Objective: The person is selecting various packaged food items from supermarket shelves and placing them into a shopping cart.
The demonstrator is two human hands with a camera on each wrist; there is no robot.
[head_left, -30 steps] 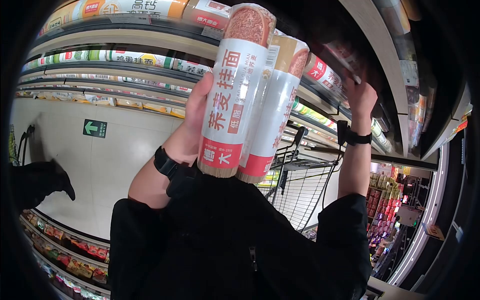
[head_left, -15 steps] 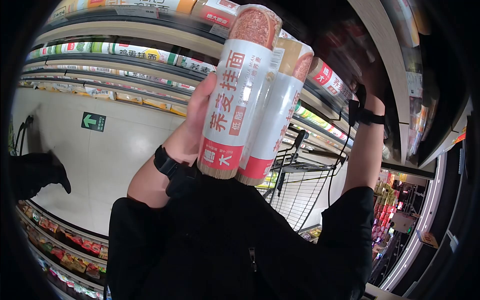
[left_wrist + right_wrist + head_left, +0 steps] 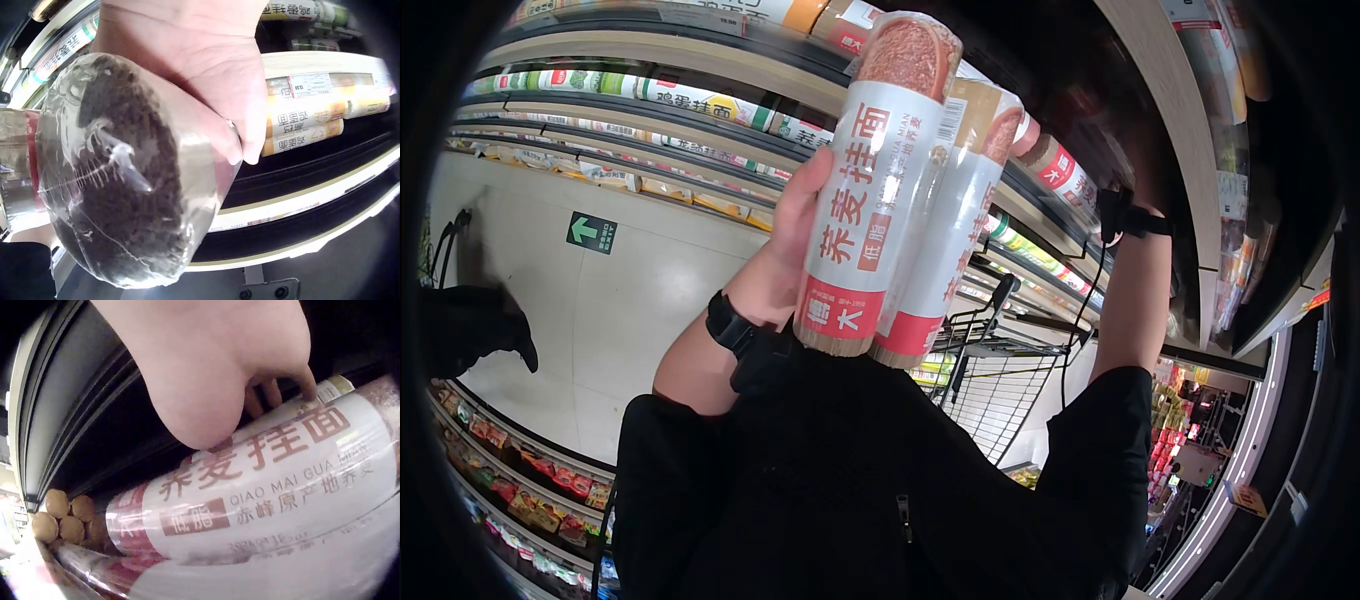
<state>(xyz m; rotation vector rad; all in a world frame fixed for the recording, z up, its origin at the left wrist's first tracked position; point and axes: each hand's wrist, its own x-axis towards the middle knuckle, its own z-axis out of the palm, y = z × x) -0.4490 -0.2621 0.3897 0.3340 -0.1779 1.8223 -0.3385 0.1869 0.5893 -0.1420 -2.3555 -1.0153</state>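
A person's left hand [image 3: 790,225], at 10 o'clock in the head view, grips a front noodle pack [image 3: 855,190] at 12, fingers clamped round it; a second noodle pack [image 3: 955,235] sits just beside, toward 1. At 2 o'clock, the right hand [image 3: 231,369] bends over a shelved noodle pack [image 3: 269,469], fingers partly hidden, their hold impossible to tell. A shopping cart [image 3: 1000,395] stands at 4.

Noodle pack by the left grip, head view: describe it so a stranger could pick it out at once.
In the head view, start from the black clothing filling the bottom centre. Just above it, tilted slightly beside the left grip, is the noodle pack. Unlike the similar pack on its right, its white label faces the camera fully and its top reaches higher in the picture.
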